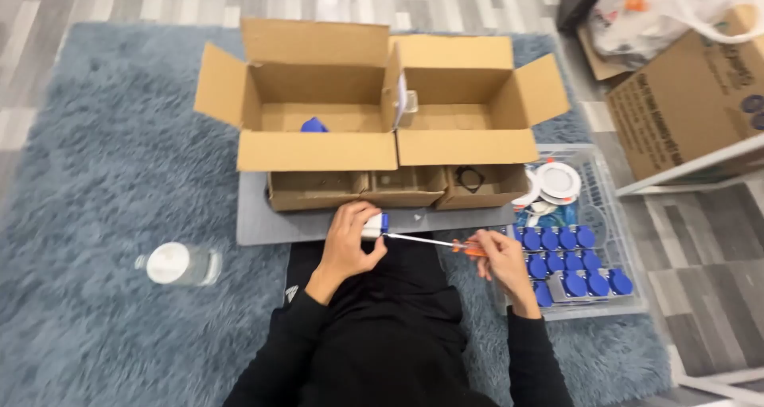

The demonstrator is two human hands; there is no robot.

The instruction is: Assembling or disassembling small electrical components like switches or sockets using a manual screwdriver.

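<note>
While the left hand point(350, 240) clasps 1 small white part point(372, 225), the right hand point(497, 260) grips a screwdriver point(430, 241) at its blue end, apparently mid-job, with many blue-capped pieces point(569, 264) waiting in the basket point(617, 216).

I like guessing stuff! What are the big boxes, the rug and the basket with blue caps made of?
Boxes: cardboard, it seems; matte brown with folded flaps.
Rug: soft fabric, probably; grey-blue and fuzzy.
Basket: likely plastic; pale, see-through slotted walls.
Caps: probably plastic; smooth, slightly shiny blue.
</note>
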